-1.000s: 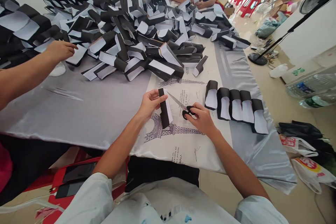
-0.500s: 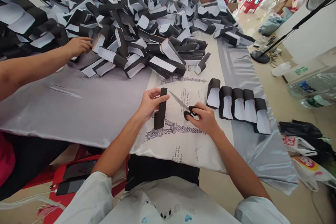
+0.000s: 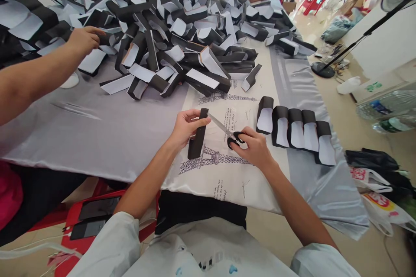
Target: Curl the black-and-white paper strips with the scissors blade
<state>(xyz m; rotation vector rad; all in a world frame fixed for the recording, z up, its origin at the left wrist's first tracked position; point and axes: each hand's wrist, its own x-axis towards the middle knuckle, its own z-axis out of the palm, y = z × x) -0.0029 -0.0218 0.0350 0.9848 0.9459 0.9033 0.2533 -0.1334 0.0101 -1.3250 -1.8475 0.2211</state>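
My left hand (image 3: 185, 127) grips the top of a narrow black folded card piece (image 3: 197, 137), held upright over the printed cloth. My right hand (image 3: 255, 147) has its fingers through the black handles of a pair of scissors (image 3: 224, 130); the blade tip touches the top of the card piece. To the right of my hands lies a row of several finished black-and-white pieces (image 3: 295, 132), overlapping like tiles.
A big heap of black-and-white card pieces (image 3: 169, 21) covers the far half of the grey satin cloth (image 3: 107, 130). Another person's hand (image 3: 82, 40) reaches into it from the left. Two people sit at the far end. A fan stand (image 3: 323, 69), bottles and bags lie at right.
My left hand has turned the card piece so its white face is hidden. The scissors' tip has closed in on the piece's top. The other person's hand has pulled back left into the heap.
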